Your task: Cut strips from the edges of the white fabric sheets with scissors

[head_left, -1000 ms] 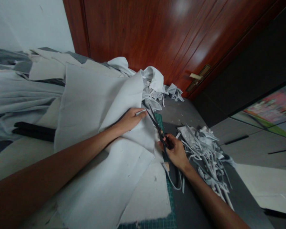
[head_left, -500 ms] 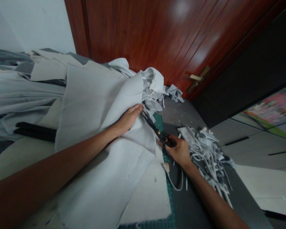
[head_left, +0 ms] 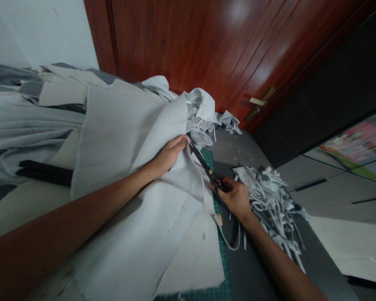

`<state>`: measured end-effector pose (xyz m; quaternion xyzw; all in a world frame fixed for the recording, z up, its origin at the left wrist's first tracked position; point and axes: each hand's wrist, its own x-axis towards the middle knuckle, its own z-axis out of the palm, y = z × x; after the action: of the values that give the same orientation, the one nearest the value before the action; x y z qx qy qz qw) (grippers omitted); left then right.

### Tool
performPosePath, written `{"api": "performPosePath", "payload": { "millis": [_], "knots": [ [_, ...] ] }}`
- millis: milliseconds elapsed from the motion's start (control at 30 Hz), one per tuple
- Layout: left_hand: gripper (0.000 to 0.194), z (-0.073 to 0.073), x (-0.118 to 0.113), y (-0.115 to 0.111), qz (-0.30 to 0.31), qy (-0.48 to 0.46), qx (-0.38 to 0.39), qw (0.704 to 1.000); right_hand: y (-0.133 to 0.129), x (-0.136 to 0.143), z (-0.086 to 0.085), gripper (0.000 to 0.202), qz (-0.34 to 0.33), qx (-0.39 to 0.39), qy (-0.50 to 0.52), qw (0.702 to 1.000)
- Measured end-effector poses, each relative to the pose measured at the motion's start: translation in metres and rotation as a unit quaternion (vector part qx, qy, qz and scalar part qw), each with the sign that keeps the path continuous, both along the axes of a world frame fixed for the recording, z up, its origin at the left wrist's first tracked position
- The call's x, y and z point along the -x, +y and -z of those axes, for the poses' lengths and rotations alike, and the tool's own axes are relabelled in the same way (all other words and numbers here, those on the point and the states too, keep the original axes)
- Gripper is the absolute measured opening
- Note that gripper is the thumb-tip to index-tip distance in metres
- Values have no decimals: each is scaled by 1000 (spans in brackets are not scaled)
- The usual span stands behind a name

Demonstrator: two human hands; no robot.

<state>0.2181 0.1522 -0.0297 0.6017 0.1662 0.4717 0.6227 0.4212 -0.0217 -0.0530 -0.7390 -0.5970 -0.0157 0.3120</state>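
My left hand (head_left: 167, 156) presses flat on a large sheet of light grey fabric (head_left: 125, 167), fingertips at its right edge. My right hand (head_left: 236, 196) grips the handles of black scissors (head_left: 205, 167). The blades point up and left along the fabric's edge, their tips close to my left fingertips. A thin cut strip (head_left: 230, 234) hangs down from the edge below my right hand. Under the fabric lies a green cutting mat (head_left: 222, 259).
A heap of cut grey strips (head_left: 269, 200) lies right of my right hand on the dark table (head_left: 253, 271). More fabric is piled at the back and left (head_left: 25, 121). A black bar (head_left: 44, 172) lies at left. A wooden door (head_left: 207, 46) stands behind.
The scissors have advanced up along the fabric's edge toward my left fingertips. My left hand has shifted slightly up the fabric.
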Motion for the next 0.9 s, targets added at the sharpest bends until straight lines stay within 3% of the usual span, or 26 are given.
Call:
{"api": "performPosePath", "payload": {
  "millis": [567, 900],
  "knots": [
    [35, 3, -1, 2, 8, 2, -22, 1000, 1, 1, -4, 53, -13, -18, 1, 1000],
    [26, 1, 0, 2, 1, 5, -40, 999, 1, -1, -2, 52, -9, -18, 12, 1000]
  ]
}}
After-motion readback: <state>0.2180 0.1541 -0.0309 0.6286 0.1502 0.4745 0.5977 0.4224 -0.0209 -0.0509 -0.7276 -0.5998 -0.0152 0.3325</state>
